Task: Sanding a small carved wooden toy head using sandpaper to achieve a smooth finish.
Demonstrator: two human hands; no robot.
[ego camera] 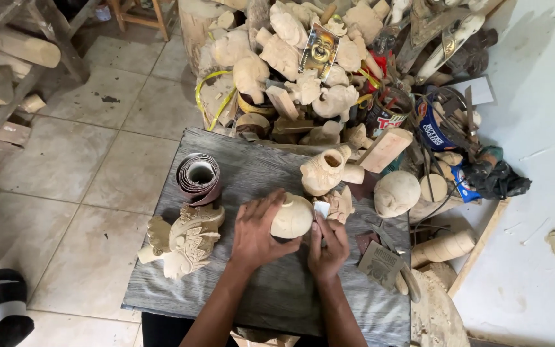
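My left hand [257, 232] grips a rounded pale wooden carving [293, 217] on a grey weathered wooden board [239, 173]. My right hand [327, 247] presses a small folded piece of sandpaper [322, 208] against the carving's right side. A small carved wooden figure [340, 204] lies just right of the sandpaper. An ornate carved wooden piece [186, 239] lies to the left of my left hand.
A roll of sandpaper [198, 177] stands on the board's left. A hollow carved vessel [322, 170] sits behind the carving, a round wooden head [396, 193] to the right. A heap of unfinished carvings [290, 58], tins and tools fills the back. Tiled floor [85, 193] at left.
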